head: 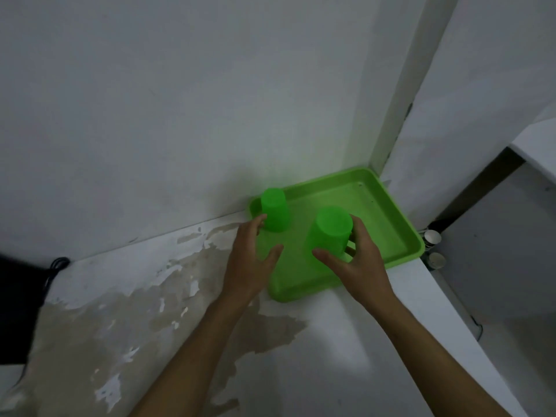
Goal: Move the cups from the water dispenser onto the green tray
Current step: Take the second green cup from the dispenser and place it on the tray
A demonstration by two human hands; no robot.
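A green tray (pixel 388 218) lies on a worn white counter, pushed into the corner of two walls. Two green cups stand upside down on it. The left cup (pixel 275 213) is at the tray's far left corner; my left hand (pixel 251 260) is open just in front of it, fingertips close to its base but holding nothing. The right cup (pixel 329 231) stands near the tray's middle. My right hand (pixel 358 263) curls around its right side with thumb and fingers spread; I cannot tell whether they press on it.
The counter (pixel 156 296) has peeling, stained paint. Two metal cans (pixel 432 237) sit just past the tray's right edge, where the counter drops off. A dark object and cable (pixel 18 296) occupy the far left. Walls stand close behind the tray.
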